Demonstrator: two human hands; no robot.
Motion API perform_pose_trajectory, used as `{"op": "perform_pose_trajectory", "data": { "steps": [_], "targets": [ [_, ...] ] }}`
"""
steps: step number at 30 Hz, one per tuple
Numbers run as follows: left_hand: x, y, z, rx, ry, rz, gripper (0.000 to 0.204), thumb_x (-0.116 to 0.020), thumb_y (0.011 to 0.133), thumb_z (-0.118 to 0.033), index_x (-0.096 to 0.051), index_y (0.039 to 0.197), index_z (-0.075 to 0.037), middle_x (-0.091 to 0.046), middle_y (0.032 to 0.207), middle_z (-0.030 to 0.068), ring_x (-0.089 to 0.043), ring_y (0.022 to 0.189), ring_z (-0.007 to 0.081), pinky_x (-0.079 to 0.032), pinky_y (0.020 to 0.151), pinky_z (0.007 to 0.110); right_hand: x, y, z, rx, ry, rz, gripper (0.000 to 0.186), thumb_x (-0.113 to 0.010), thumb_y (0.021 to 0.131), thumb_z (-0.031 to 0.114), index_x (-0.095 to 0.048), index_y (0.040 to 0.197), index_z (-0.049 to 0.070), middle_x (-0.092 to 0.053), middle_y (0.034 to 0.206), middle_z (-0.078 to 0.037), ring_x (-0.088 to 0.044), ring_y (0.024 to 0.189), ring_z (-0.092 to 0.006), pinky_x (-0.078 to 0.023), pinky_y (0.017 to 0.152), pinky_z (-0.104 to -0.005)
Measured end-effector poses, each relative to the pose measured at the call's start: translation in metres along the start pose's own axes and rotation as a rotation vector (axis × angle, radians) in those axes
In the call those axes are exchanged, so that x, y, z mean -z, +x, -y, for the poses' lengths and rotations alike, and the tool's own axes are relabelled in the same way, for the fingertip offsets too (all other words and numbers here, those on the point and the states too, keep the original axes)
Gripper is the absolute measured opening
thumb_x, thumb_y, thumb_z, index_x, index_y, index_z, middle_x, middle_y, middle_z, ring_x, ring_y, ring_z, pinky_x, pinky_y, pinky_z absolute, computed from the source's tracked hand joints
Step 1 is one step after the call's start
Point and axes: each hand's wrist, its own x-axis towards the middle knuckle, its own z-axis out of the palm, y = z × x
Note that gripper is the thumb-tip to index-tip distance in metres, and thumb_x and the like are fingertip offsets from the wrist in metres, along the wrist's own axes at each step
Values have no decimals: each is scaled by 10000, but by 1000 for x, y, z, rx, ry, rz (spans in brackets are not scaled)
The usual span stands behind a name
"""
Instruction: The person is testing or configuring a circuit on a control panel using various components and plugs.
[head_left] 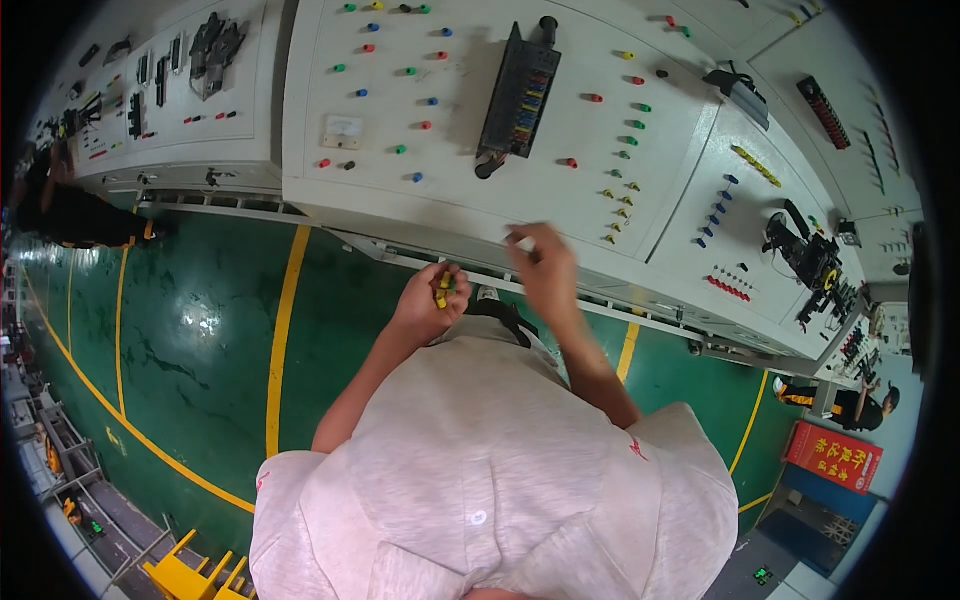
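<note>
The person's left hand (427,302) is curled around several small yellow pieces (442,298), which show between its bent fingers and thumb, with something dark green among them. The right hand (545,272) is partly closed, its fingers bent toward the thumb; whether it grips anything cannot be told. Both hands are in front of the person's pale shirt (480,440), well apart from each other, by the near edge of a large white panel (400,205).

On the panel, beyond the right hand, a long black box (500,95) sits at a slant. It is open on its upper face and holds rows of small coloured inserts (530,105), blue, yellow and reddish among them. Red, green, blue and black connectors dot the panel on both sides of it, and a cluster of yellow connectors (622,212) stands right of the box.

Farther right, a black holder (823,113) carries a row of red parts. Below spreads a green floor (200,330) with yellow lines. Two co-workers are visible, one at far left (75,215), one at far right (855,408).
</note>
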Motion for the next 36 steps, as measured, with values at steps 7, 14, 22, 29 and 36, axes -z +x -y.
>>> {"op": "perform_pose_trajectory", "data": {
  "steps": [7, 14, 22, 29, 36],
  "targets": [
    [-17, 16, 1, 154, 181, 242, 364, -421, 1022, -333, -396, 706, -155, -293, 593, -50, -265, 481, 67, -202, 383, 210, 100, 89, -69, 26, -207, -605, 141, -755, 788, 79, -662, 889, 47, -637, 816, -46, -483, 547, -141, -413, 522, -282],
    [-39, 27, 8, 44, 209, 158, 376, -424, 1023, -333, -389, 692, -159, -289, 588, -52, -257, 475, 66, -191, 377, 209, 103, 113, -101, 47, -235, -525, 142, -751, 789, 93, -657, 893, 63, -641, 858, -31, -520, 548, -152, -437, 527, -282],
    [-39, 38, 14, 13, 53, 68, 360, -447, 1012, -311, -385, 702, -139, -278, 611, -36, -235, 489, 81, -186, 381, 213, 106, 112, -105, 74, -247, -499, 144, -754, 790, 99, -660, 893, 66, -655, 899, -54, -607, 597, -177, -496, 522, -272],
    [-42, 43, 24, 6, 37, 69, 350, -448, 1011, -292, -382, 703, -139, -267, 617, -37, -227, 499, 84, -179, 389, 221, 107, 118, -105, 163, -277, -479, 160, -772, 772, 100, -640, 849, 52, -642, 827, -63, -636, 630, -194, -530, 526, -284],
    [-37, 48, 30, 47, -3, 140, 359, -451, 1011, -289, -380, 689, -146, -267, 611, -36, -234, 498, 85, -185, 388, 228, 108, 117, -117, 155, -249, -532, 177, -769, 781, 125, -604, 786, 62, -615, 735, -77, -586, 540, -202, -463, 501, -322]
  ]
}}
